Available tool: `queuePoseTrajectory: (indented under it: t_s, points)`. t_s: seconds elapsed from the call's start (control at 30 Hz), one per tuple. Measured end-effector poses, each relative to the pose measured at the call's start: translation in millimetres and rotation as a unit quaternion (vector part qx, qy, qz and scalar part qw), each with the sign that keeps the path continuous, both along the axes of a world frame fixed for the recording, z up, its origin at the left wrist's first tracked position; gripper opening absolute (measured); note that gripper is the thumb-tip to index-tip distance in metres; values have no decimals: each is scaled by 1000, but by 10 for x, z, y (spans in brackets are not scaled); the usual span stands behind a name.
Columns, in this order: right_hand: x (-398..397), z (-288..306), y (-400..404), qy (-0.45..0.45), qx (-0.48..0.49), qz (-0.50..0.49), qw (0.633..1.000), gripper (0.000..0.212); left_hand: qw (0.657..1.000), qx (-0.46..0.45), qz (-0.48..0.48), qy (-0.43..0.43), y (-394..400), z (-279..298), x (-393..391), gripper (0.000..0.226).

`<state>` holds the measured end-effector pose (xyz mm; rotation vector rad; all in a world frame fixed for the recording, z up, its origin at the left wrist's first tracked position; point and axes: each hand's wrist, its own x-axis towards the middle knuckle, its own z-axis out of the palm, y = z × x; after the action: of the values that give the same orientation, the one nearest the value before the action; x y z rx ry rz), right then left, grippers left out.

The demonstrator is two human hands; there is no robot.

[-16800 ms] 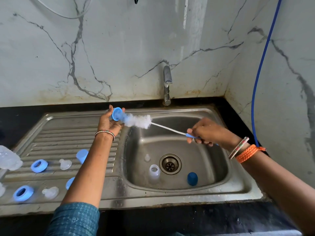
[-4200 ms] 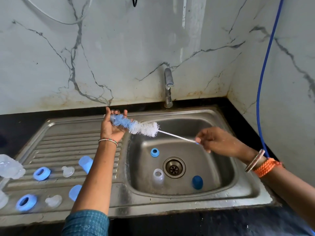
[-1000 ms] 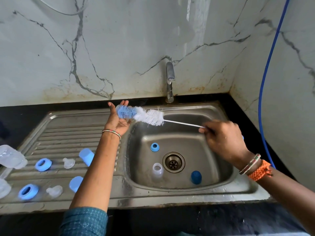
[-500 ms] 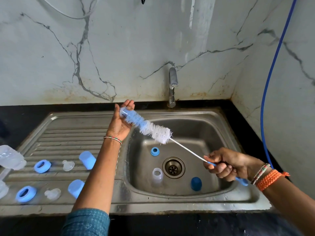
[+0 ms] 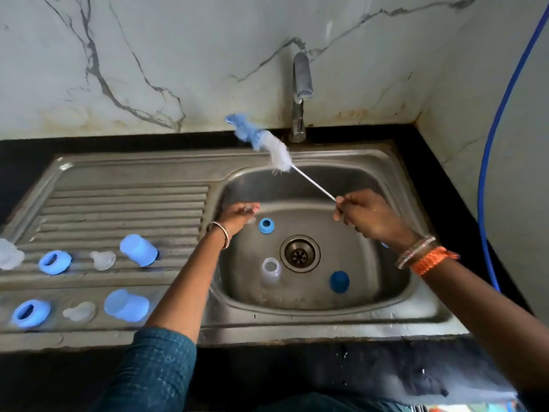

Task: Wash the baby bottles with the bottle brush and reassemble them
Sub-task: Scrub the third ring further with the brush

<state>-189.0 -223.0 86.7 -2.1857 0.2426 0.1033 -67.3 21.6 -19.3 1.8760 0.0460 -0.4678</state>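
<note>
1. Right hand [image 5: 368,217], right of centre, fingers curled round the handle of the bottle brush [image 5: 276,153]; bristle head raised toward upper centre, just left of the tap [image 5: 300,96]. No water seen running.
2. Left hand [image 5: 237,215] low over the left part of the sink basin [image 5: 395,281], near a blue ring [image 5: 266,226]. Blurred; cannot tell whether its fingers pinch anything.
3. In the basin, by the drain [image 5: 300,253]: the ring, one clear bottle [image 5: 271,270] standing upright, one dark blue cap [image 5: 339,281]. Judged not yet finished.
4. On the drainboard [image 5: 124,200], left of frame, two rows laid apart: two rings [image 5: 55,262], two clear teats [image 5: 103,260], two pale blue caps [image 5: 138,250]; a clear bottle part [image 5: 10,258] at the far left edge.
5. Status: nothing reassembled; all parts lie separate. Remaining, by my reading: basin items, then assembly.
</note>
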Motion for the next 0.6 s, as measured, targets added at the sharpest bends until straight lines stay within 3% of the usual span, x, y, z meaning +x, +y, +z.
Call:
queuePoseTrajectory:
  t_s: [0.13, 0.23, 0.33, 0.53, 0.6]
  points:
    - [348, -220, 88, -45, -81, 17, 996, 34, 998, 51, -23, 1, -35, -476, 5, 15]
    - [506, -363, 115, -53, -106, 26, 993, 31, 991, 130, -22, 0, -7, -699, 42, 37]
    - [562, -444, 120, -49, -116, 35, 991, 26, 974, 221, -43, -11, 28, -853, 89, 34]
    - [519, -568, 91, -42, -108, 61, 991, 24, 893, 388, -229, -17, 23, -968, 162, 21]
    - [499, -568, 60, -44, -100, 53, 993, 24, 850, 441, -286, -31, -58, -865, 174, 11]
